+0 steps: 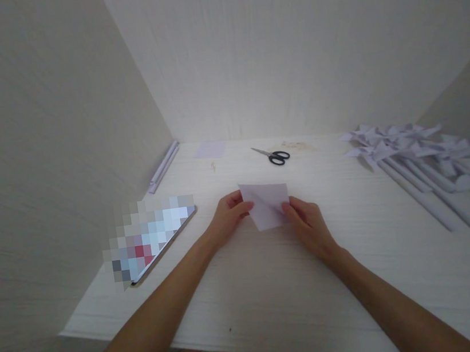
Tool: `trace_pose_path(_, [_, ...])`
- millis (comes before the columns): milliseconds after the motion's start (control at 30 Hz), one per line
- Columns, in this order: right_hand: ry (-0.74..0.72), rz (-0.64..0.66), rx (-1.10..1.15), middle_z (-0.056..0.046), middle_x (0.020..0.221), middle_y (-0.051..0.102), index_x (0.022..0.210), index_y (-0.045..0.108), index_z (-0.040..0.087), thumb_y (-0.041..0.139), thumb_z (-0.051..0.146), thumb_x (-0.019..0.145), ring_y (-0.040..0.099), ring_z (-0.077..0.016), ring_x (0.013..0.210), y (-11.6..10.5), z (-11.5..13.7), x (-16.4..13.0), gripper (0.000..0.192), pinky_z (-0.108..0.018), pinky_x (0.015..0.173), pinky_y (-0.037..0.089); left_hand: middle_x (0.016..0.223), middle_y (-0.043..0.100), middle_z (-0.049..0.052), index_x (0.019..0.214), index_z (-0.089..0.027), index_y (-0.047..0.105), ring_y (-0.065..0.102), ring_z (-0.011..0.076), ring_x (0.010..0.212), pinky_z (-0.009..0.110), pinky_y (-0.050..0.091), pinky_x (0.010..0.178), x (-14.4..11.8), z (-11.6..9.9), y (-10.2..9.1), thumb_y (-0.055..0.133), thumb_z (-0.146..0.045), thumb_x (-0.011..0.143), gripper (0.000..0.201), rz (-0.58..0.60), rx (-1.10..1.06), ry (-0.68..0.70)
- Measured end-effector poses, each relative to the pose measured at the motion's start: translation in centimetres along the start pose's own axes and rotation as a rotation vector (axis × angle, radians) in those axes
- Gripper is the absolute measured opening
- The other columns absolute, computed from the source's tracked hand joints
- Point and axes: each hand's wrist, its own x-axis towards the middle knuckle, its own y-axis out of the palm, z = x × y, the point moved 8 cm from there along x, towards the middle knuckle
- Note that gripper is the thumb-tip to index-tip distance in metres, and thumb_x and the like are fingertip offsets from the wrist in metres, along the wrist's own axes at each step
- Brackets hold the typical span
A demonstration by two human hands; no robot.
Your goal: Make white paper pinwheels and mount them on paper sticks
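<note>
A small sheet of pale lilac paper (268, 203) is held up between my two hands above the white table, its surface slightly bent. My left hand (230, 216) pinches its left edge, thumb in front and fingers behind. On the opposite side, the thumb and fingers of my right hand (308, 221) grip the right edge. Beyond the sheet lies a pair of scissors (276, 156) with black handles, blades pointing left. Another flat lilac paper square (210, 149) rests near the back wall.
Several paper pinwheels (413, 147) on rolled paper sticks are heaped at the right. Rolled paper tubes (164, 167) lie along the left wall. A phone or tablet (163, 237), its screen blurred out, sits at the left. Walls enclose the table (250, 289) at back and sides.
</note>
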Motion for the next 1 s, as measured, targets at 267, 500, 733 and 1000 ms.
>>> trace_pose_path(267, [0.182,-0.020,0.363,0.003,0.051,0.038,0.058,0.047,0.017,0.045,0.040,0.076,0.034,-0.0089,0.048,0.3,-2.5,0.6,0.030,-0.021,0.043,0.025,0.071,0.067,0.005,0.074,-0.010,0.064,0.059,0.0129,0.066,0.028,0.044,0.071,-0.1,0.6,-0.5,0.066,-0.023,0.061,0.019,-0.083,-0.009,-0.067])
trace_pose_path(500, [0.300,-0.008,0.653,0.002,0.054,0.054,0.066,0.057,0.018,0.054,0.043,0.070,0.047,-0.0118,0.048,1.1,-3.8,0.4,0.025,-0.023,0.044,0.036,0.071,0.067,0.006,0.075,-0.009,0.065,0.059,0.0125,0.066,0.025,0.045,0.067,-0.1,0.6,-0.4,0.066,-0.027,0.063,0.022,-0.046,-0.030,-0.081])
trace_pose_path(733, [0.397,-0.046,0.694,0.004,0.046,0.054,0.068,0.056,0.016,0.061,0.041,0.064,0.044,-0.0082,0.037,1.1,-4.1,0.2,0.026,-0.020,0.035,0.034,0.067,0.065,0.005,0.070,-0.009,0.064,0.057,0.0114,0.061,0.025,0.046,0.062,-0.1,0.6,-0.8,0.067,-0.026,0.060,0.020,-0.120,-0.042,-0.074])
trace_pose_path(1000, [0.269,-0.232,0.663,0.007,0.054,0.053,0.079,0.056,0.016,0.072,0.022,0.052,0.047,-0.0046,0.048,-1.0,-4.3,0.8,0.032,-0.017,0.046,0.037,0.066,0.064,0.000,0.066,-0.012,0.061,0.056,0.0097,0.060,0.023,0.045,0.061,-0.2,-1.2,-2.8,0.070,-0.022,0.054,0.018,-0.276,0.083,0.089])
